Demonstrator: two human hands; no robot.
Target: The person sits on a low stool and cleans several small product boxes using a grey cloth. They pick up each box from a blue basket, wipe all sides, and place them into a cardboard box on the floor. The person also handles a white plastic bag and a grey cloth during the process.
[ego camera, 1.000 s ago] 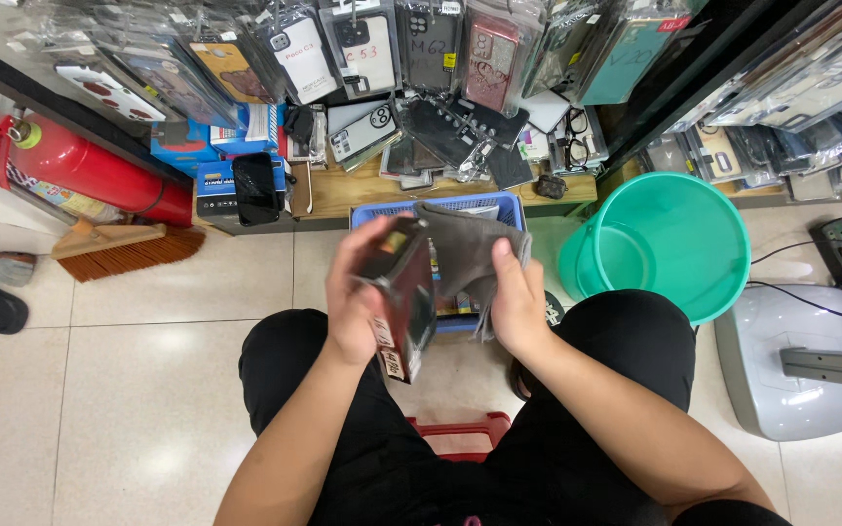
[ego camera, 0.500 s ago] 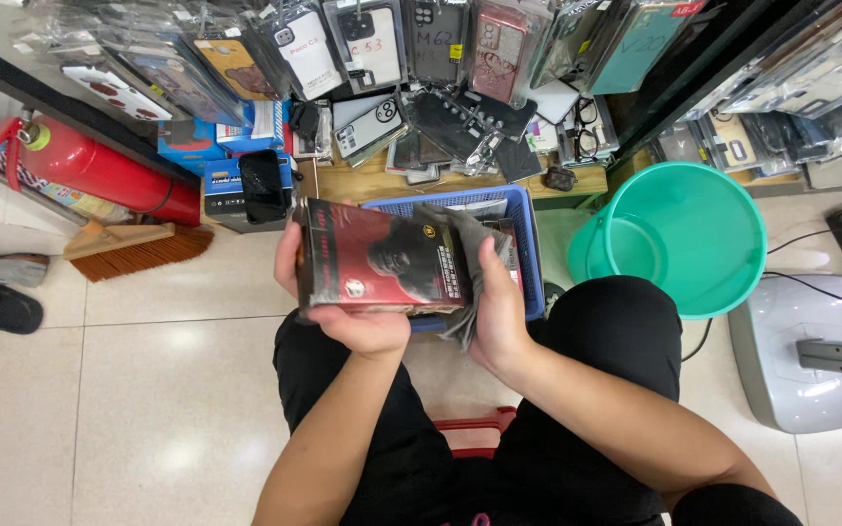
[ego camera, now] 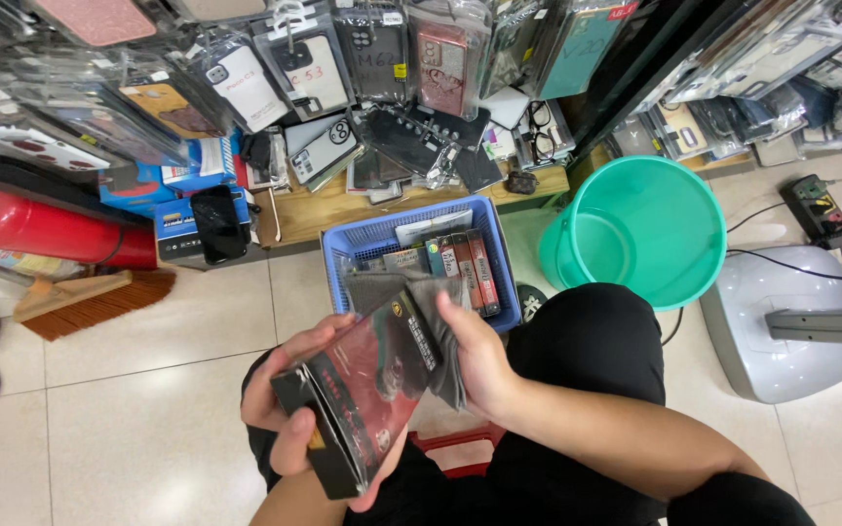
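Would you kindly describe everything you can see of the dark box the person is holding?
The dark box is flat and rectangular, mostly black with a glossy red and black picture on its broad face, apparently printed card. It is tilted, one narrow black edge toward the camera. The left hand grips its lower end, thumb across the edge; the right hand touches its upper end along with a grey plastic sleeve. It is held above the lap, in front of the blue basket.

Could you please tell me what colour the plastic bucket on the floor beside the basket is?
The round plastic bucket is teal green, clearest in the head view.
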